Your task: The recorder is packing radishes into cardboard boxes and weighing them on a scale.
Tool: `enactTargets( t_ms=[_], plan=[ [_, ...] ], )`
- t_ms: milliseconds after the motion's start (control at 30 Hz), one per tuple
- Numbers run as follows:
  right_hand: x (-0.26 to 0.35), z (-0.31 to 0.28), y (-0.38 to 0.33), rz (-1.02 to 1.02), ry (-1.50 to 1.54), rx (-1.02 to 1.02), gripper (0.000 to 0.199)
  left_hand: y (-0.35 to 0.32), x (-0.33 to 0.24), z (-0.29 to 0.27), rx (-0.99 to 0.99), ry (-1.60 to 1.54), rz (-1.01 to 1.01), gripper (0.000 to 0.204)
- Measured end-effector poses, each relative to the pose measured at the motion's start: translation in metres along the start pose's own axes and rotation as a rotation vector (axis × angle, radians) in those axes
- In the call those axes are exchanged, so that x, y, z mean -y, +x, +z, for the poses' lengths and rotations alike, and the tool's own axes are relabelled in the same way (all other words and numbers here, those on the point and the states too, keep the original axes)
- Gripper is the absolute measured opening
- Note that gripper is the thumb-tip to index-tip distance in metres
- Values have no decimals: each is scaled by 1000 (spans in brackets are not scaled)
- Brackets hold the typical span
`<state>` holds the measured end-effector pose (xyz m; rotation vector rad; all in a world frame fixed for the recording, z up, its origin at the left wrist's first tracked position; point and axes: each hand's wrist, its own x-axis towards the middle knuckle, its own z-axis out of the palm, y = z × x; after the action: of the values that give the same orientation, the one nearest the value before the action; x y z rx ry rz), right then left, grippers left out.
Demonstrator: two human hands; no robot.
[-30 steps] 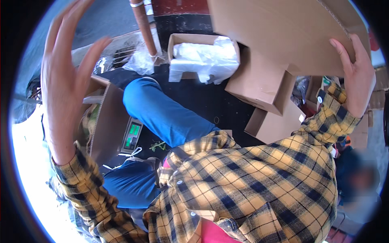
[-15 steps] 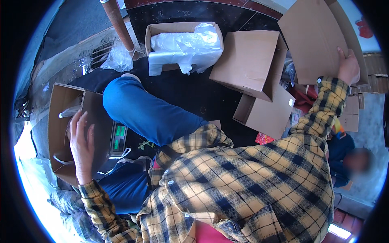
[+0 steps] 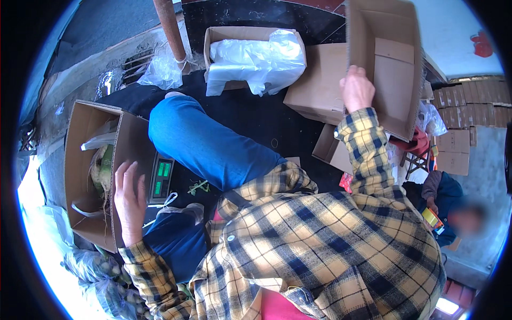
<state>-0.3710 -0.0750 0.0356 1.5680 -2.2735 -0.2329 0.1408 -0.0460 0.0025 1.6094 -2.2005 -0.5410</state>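
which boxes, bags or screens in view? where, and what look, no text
Open brown carton: left, under left hand, produce inside.
Scale screen: beside it, small green panels.
Empty brown carton: upper right, right hand gripping its edge.
Bag-lined carton: top centre, white plastic.

Open box (image 3: 96, 176): brown cardboard, looking dull and a bit rough.
Lifted box (image 3: 392, 69): plain cardboard, matt and smooth.
Bag (image 3: 256, 58) in the far box: thin white plastic, crinkling and shining.
Shirt sleeve (image 3: 368, 154): soft checked cloth.
Trousers (image 3: 208, 144): blue cloth, matt.
Scale (image 3: 161, 178): hard grey plastic.
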Motion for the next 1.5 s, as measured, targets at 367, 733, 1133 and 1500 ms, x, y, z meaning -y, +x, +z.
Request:
enactTargets(
  t_ms=[367, 733, 1133, 1500],
  plan=[
    [-59, 132, -69, -356, -345, -37, 22, -3, -19, -1, 74, 88, 46, 29],
    [-26, 152, -49, -280, -307, 125, 23, -18, -5, -3, 67, 88, -6, 27],
    [-3, 149, -19, -188, -219, 91, 30, -22, -13, -18, 1, 98, -25, 26],
    [84, 57, -31, -394, 140, 401, 37, -30, -7, -28, -178, 12, 61, 24]
  ],
)
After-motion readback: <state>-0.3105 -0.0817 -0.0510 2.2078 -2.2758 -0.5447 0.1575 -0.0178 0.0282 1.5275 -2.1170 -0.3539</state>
